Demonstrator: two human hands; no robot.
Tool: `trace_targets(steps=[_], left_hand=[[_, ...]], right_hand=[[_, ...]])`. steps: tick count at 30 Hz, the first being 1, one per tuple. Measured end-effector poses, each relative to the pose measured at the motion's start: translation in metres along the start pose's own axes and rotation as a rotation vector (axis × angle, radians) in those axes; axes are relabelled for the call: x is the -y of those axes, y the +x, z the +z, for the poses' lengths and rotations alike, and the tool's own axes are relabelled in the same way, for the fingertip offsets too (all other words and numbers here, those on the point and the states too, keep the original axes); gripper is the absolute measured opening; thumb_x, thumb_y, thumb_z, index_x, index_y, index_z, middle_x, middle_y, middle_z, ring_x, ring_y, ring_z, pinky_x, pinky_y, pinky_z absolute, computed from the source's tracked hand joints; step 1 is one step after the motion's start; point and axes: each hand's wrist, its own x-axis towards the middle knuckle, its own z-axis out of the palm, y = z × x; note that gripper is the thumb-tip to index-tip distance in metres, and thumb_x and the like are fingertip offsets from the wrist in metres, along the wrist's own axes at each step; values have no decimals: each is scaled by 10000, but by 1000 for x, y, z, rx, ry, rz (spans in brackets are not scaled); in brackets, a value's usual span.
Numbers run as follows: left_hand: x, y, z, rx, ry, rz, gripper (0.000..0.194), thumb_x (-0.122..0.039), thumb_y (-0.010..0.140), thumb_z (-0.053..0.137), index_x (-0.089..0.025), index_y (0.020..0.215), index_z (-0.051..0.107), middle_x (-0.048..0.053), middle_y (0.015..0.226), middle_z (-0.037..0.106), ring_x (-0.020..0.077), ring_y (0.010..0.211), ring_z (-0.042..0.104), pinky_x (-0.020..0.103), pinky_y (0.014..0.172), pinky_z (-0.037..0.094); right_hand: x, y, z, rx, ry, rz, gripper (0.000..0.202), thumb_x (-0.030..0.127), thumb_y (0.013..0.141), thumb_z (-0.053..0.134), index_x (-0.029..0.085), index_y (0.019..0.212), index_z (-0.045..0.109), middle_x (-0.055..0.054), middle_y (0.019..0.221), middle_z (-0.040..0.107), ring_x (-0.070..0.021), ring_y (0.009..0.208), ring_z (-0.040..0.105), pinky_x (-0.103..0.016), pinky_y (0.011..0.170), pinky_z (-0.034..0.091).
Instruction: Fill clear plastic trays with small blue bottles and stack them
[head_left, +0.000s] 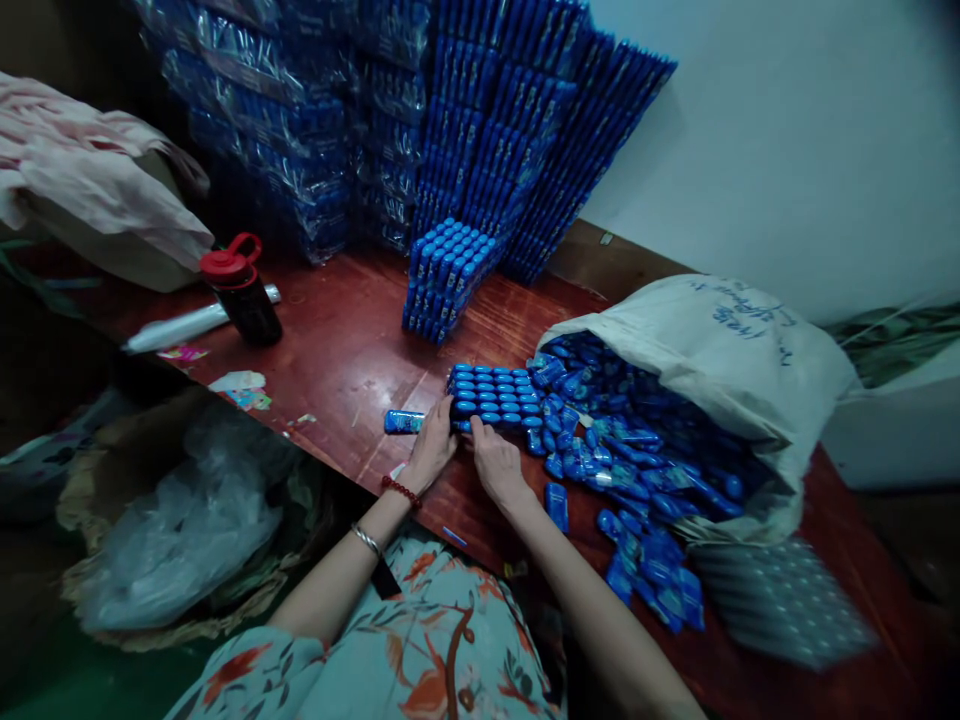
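Rows of small blue packs form a block (495, 392) on the red-brown table (337, 340). At the block's near left corner is my left hand (435, 440), its fingers closed against the packs. My right hand (491, 458) touches the near edge of the block, fingers curled on a blue pack (462, 426) there. One loose blue pack (403, 421) lies left of my left hand. Many more packs (600, 455) spill from a white sack (697, 320) on the right. A single pack (556, 506) rests beside my right forearm.
Behind the block stands a smaller stack (450, 270), with tall stacks of blue packs (480, 130) and plastic-wrapped bundles (277, 120) at the back. A red-lidded bottle (244, 295) is at left. Clear trays (784, 600) lie at right; a bin with plastic bags (184, 530) is lower left.
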Motion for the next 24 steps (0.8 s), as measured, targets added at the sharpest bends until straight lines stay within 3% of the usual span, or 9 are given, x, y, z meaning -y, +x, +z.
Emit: trace_targets(steps=[4, 9, 13, 17, 20, 24], left_hand=[[3, -1, 2, 8, -17, 16, 649, -31, 716, 452, -142, 1341, 313, 160, 1251, 477, 269, 1163, 475, 472, 1005, 399], [9, -1, 4, 6, -81, 47, 631, -41, 735, 437, -138, 1347, 320, 176, 1286, 467, 265, 1184, 470, 466, 1020, 387], [9, 2, 3, -8, -73, 59, 618, -48, 742, 441, -143, 1342, 327, 171, 1302, 464, 261, 1209, 458, 461, 1028, 382], [6, 1, 3, -17, -61, 68, 631, -45, 722, 459, -147, 1332, 333, 158, 1277, 481, 261, 1195, 470, 463, 1009, 400], [6, -3, 4, -19, -54, 76, 649, -33, 702, 458, -140, 1330, 334, 157, 1283, 477, 261, 1188, 475, 462, 1008, 402], [8, -6, 5, -7, -51, 87, 656, -39, 708, 443, -135, 1345, 315, 167, 1332, 438, 262, 1221, 449, 461, 1026, 384]], right_hand=[[5, 7, -21, 87, -56, -47, 300, 108, 903, 359, 125, 1165, 504, -150, 856, 671, -238, 732, 671, -283, 554, 459], [14, 24, -34, 96, -30, -88, 287, 55, 882, 345, 100, 1046, 576, -152, 778, 686, -231, 740, 674, -283, 588, 477], [12, 22, -26, 78, -28, -49, 312, 63, 890, 343, 91, 1122, 550, -152, 802, 694, -226, 733, 677, -277, 577, 475], [4, 7, -10, 38, -22, 25, 301, 174, 932, 378, 156, 1199, 516, -112, 824, 697, -208, 703, 672, -264, 568, 460], [4, -4, 1, -118, 69, 97, 350, 305, 950, 383, 187, 1261, 493, -100, 922, 685, -185, 720, 653, -253, 577, 445], [12, -11, 16, -421, 162, 90, 386, 348, 951, 365, 180, 1260, 524, -126, 1096, 642, -220, 936, 584, -310, 734, 437]])
